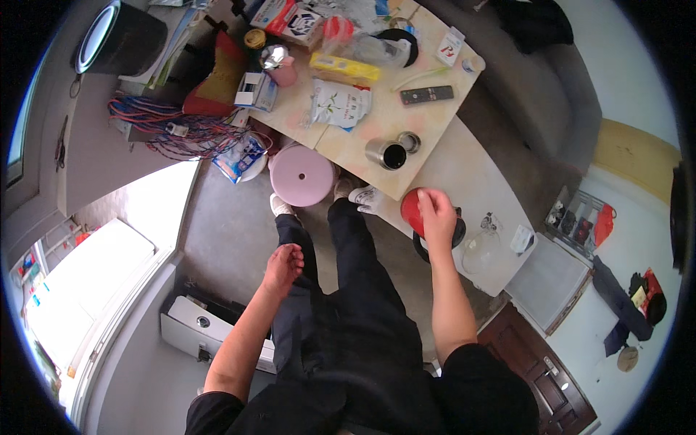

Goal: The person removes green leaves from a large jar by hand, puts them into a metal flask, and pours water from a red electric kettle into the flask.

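Note:
My right hand (437, 215) is over the white lower table, its fingers closed on the edge of a red round object (412, 211), which may be a kettle or its lid. Beside and partly beneath that hand are a black round part (460, 227) and a black curved handle (419, 248). My left hand (284, 266) hangs above my left thigh, fingers loosely curled, with nothing visible in it. On the near corner of the wooden table stand an uncapped steel thermos (385, 154) and a round metal cap (409, 142). A clear glass vessel (480, 251) is right of my right hand.
The wooden table (348, 149) also bears a remote control (426, 95), a white packet (340, 103), a yellow box (345, 67) and a pink cup (283, 70). A pink stool (302, 175) stands by my feet. Bundled cables (179, 122) hang at the left. A door (535, 364) is lower right.

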The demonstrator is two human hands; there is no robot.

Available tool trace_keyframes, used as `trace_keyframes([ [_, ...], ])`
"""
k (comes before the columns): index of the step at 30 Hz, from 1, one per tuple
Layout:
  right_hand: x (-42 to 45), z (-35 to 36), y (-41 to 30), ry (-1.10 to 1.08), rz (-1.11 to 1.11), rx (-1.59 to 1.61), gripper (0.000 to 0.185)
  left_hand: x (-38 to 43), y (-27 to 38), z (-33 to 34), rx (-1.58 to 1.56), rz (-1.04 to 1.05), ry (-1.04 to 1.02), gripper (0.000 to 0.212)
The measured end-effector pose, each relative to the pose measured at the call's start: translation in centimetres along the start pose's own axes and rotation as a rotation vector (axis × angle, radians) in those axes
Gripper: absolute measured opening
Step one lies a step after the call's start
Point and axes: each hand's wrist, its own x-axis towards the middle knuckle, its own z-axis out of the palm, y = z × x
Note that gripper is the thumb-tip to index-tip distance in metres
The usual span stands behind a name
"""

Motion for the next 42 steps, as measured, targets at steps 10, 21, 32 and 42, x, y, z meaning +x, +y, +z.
trace_keyframes([
  [10,-13.7,-6.4,18.0,0.236,0.596,0.259,0.034,-2.7,0.7,3.6,0.156,-0.003,-0.017,0.02],
  [21,-13.2,-4.6,20.5,0.023,0.748,0.779,0.027,-6.4,0.9,4.7,0.344,0.043,-0.053,0.02],
  [32,-12.7,-10.1,14.4,-0.122,0.591,0.653,0.026,-5.8,0.0,-2.5,0.556,0.183,-0.034,0.019],
  [42,-13.1,-15.0,4.1,-0.239,0.436,0.496,0.021,-7.8,1.2,-5.5,0.501,0.173,0.045,0.019],
])
